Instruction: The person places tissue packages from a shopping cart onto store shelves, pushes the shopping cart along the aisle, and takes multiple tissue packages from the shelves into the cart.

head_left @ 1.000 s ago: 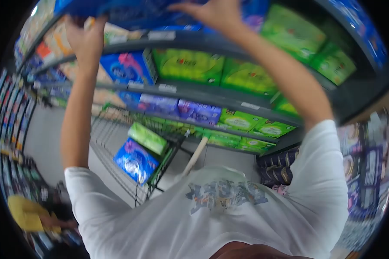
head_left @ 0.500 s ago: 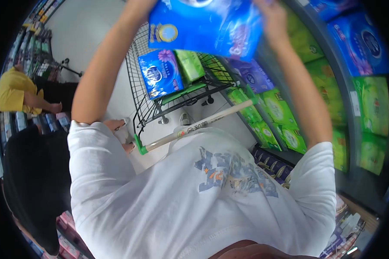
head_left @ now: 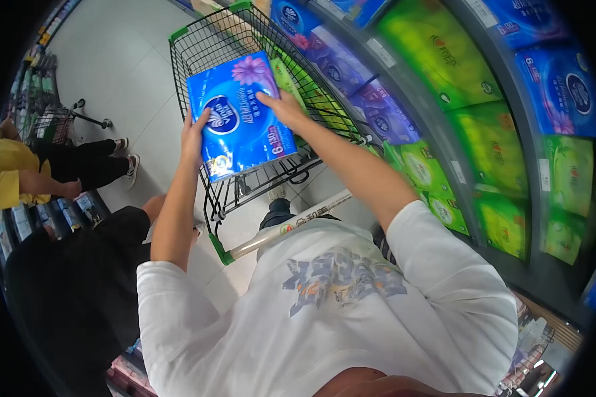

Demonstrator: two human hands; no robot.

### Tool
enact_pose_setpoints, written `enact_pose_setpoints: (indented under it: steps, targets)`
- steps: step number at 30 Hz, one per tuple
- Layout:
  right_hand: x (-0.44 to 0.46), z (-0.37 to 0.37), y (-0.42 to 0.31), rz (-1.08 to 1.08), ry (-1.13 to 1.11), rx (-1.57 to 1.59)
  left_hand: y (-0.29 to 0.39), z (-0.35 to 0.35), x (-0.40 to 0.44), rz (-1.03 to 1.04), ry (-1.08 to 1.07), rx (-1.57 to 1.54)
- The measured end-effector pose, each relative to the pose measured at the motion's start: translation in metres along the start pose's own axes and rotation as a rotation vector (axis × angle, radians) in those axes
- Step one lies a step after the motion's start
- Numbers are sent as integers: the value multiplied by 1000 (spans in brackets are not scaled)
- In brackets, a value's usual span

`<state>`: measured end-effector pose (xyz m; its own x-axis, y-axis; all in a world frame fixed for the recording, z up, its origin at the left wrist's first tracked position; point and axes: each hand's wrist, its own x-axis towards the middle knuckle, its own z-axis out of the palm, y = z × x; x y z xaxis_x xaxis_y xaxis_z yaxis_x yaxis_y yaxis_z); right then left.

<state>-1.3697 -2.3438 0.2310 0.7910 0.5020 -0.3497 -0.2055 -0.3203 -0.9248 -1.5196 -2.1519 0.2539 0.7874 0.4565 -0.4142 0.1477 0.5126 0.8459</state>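
A blue tissue pack (head_left: 238, 142) with a pink flower is held flat between my two hands, over the basket of the shopping cart (head_left: 191, 46). My left hand (head_left: 195, 135) grips its left edge, thumb on top. On the right edge is my right hand (head_left: 285, 111), thumb laid over the printed face. Past the pack's right side shows part of a green tissue pack (head_left: 285, 76) in the cart. What lies directly beneath the held pack is hidden.
Shelves on the right hold green packs (head_left: 437, 53), purple packs (head_left: 384, 116) and blue packs (head_left: 563, 89). The cart's handle (head_left: 291, 225) runs close to my waist. To the left are a person in a yellow shirt (head_left: 10, 172), another in dark clothing (head_left: 79, 284), and a second cart (head_left: 51, 126).
Both hands have brought the blue tissue pack down from the top of the view to above the cart basket. It now covers the spot where another blue pack was visible.
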Motion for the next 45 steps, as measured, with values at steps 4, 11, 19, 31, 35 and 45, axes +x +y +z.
enact_pose_setpoints:
  steps: [4, 11, 19, 31, 35, 45]
  targets:
    - [8, 24, 12, -109, 12, -134, -46, -47, 17, 273, 101, 469]
    - [-19, 16, 32, -69, -241, -488, -83, -35, 0, 407, 281, 1104]
    - [-63, -48, 33, -58, -117, -288, -65, 33, 29, 580, 56, 1054]
    - [-191, -250, 11, -60, 264, -1, -50, 251, 36, 629, -579, 745]
    - [-249, -306, 1, -71, 406, -13, -30, 344, 7, 779, -712, 670]
    - [-352, -384, -32, -262, 616, -71, 44, 489, -96, 1048, -781, 547]
